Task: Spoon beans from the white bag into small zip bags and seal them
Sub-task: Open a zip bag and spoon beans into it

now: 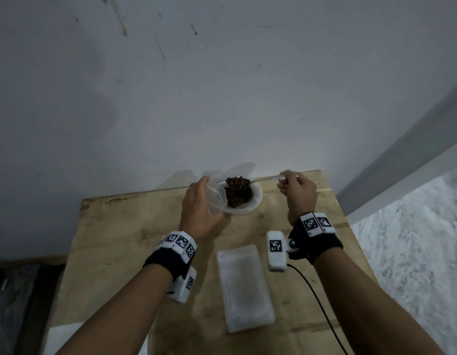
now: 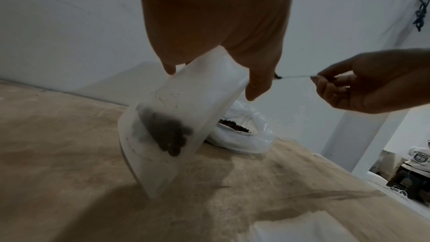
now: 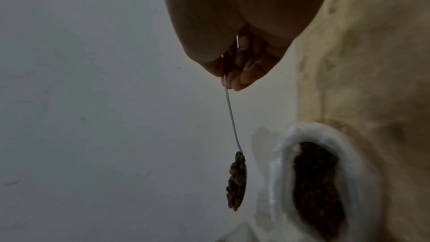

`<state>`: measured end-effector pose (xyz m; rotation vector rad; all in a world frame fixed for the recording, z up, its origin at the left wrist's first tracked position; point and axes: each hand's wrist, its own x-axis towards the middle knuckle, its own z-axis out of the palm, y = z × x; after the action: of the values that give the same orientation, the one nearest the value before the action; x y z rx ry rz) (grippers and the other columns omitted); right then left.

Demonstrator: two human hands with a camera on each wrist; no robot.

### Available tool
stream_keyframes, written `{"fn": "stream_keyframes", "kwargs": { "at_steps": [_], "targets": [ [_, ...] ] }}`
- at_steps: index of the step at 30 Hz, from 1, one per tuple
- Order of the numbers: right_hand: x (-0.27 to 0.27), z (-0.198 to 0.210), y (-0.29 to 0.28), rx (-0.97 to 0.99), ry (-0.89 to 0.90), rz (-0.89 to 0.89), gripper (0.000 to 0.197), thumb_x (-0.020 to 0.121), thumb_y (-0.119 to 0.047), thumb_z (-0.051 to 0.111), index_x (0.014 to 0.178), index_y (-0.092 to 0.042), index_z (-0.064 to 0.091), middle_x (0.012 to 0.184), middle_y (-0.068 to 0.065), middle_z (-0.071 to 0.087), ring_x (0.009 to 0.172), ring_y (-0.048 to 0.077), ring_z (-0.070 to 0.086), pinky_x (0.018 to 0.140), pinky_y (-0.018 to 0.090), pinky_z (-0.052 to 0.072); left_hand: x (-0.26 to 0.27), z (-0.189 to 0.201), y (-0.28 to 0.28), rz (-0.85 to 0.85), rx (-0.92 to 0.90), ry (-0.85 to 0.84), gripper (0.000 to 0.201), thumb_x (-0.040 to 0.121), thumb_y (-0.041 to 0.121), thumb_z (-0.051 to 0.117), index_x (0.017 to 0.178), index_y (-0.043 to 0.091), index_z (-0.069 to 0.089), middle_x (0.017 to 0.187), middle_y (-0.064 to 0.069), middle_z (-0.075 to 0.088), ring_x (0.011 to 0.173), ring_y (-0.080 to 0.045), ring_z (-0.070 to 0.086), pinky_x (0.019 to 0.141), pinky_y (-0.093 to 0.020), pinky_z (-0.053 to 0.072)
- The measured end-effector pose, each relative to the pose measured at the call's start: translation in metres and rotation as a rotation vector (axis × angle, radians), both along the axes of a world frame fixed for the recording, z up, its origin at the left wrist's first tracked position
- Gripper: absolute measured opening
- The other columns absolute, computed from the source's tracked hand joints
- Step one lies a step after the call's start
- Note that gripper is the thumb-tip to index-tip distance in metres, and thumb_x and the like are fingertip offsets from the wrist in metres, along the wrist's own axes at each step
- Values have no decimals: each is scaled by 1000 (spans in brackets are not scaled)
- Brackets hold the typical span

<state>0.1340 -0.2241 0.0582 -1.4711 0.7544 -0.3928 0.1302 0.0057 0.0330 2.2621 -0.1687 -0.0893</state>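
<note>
A white bag [image 1: 255, 201] [image 2: 244, 141] [image 3: 363, 172] of brown beans sits open at the far edge of the wooden table [image 1: 135, 239]. My left hand [image 1: 199, 208] [image 2: 216, 30] holds a small frosted zip bag [image 1: 216, 198] [image 2: 177, 122] tilted just left of the white bag, with a few beans [image 2: 167, 133] in its bottom. My right hand [image 1: 296, 190] [image 2: 363, 87] [image 3: 237, 58] pinches the handle of a metal spoon [image 1: 260, 181] [image 3: 232, 120]. Its bowl, heaped with beans [image 1: 236, 182] [image 3: 236, 179], hovers over the white bag near the zip bag's mouth.
A stack of empty frosted zip bags [image 1: 245, 285] lies on the table near me, between my forearms. A black cable [image 1: 322, 303] trails from the right wrist across the table. A grey wall [image 1: 222, 85] rises right behind the table's far edge.
</note>
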Motion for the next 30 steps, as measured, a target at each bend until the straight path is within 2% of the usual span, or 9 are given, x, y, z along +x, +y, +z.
{"fn": "stream_keyframes", "kwargs": {
  "at_steps": [5, 8, 12, 14, 19, 21, 23, 26, 30],
  "targets": [
    [2, 29, 13, -142, -66, 99, 21, 89, -20, 59, 74, -19, 74, 67, -3, 70, 58, 7, 66, 64, 27, 53, 8, 2, -10, 7, 22, -67, 91, 71, 27, 80, 146, 20, 30, 138, -6, 42, 129, -25, 41, 110, -42, 36],
    [0, 45, 27, -318, -135, 175, 22, 92, -24, 58, 79, -17, 75, 70, -4, 73, 62, 6, 69, 65, 27, 56, 10, 6, -16, 1, 12, -110, 88, 74, 27, 80, 146, 19, 30, 139, -6, 42, 130, -24, 40, 110, -43, 37],
    [-5, 63, 41, -500, -308, 442, 16, 95, -17, 63, 89, -8, 74, 77, -6, 72, 66, 0, 67, 63, 10, 47, 11, 6, -16, 19, -28, -88, 91, 74, 29, 80, 146, 24, 26, 140, -2, 39, 130, -22, 39, 110, -42, 39],
    [-6, 64, 40, -596, -404, 551, 13, 95, -16, 64, 92, -8, 74, 84, -4, 73, 72, 4, 68, 67, 13, 48, 12, 6, -13, 37, -46, -76, 93, 73, 27, 81, 147, 25, 25, 142, -2, 37, 131, -22, 39, 110, -41, 39],
    [-2, 58, 22, -495, -398, 360, 16, 96, -20, 63, 92, -10, 73, 79, -2, 73, 71, 8, 68, 68, 20, 54, 12, 0, 2, 67, -34, -58, 95, 72, 25, 83, 147, 26, 24, 141, -3, 38, 129, -22, 40, 108, -46, 41],
    [0, 47, 12, -441, -325, 242, 16, 96, -22, 61, 90, -13, 73, 74, -3, 71, 68, 2, 66, 65, 15, 51, 11, -5, 10, 73, -37, -51, 96, 71, 27, 84, 146, 26, 25, 139, -3, 39, 127, -21, 41, 107, -46, 42],
    [0, 30, 5, -506, -247, 206, 15, 96, -21, 61, 88, -16, 73, 70, -3, 69, 63, -3, 61, 59, 6, 41, 10, -8, 16, 73, -37, -57, 96, 71, 32, 85, 146, 24, 26, 138, -2, 39, 126, -20, 42, 106, -46, 43],
    [-6, -1, 2, -684, -198, 276, 12, 94, -19, 64, 91, -15, 75, 74, -3, 70, 64, 1, 58, 61, 4, 38, 9, -11, 21, 75, -52, -56, 97, 70, 38, 84, 146, 21, 27, 138, -3, 39, 125, -20, 42, 106, -45, 42],
    [-14, -38, 6, -818, -158, 328, 10, 93, -20, 66, 93, -15, 75, 77, -1, 69, 65, 11, 57, 63, 20, 43, 9, -12, 26, 83, -99, -42, 98, 69, 40, 81, 148, 20, 27, 141, -2, 36, 129, -20, 40, 110, -42, 39]
  ]
}}
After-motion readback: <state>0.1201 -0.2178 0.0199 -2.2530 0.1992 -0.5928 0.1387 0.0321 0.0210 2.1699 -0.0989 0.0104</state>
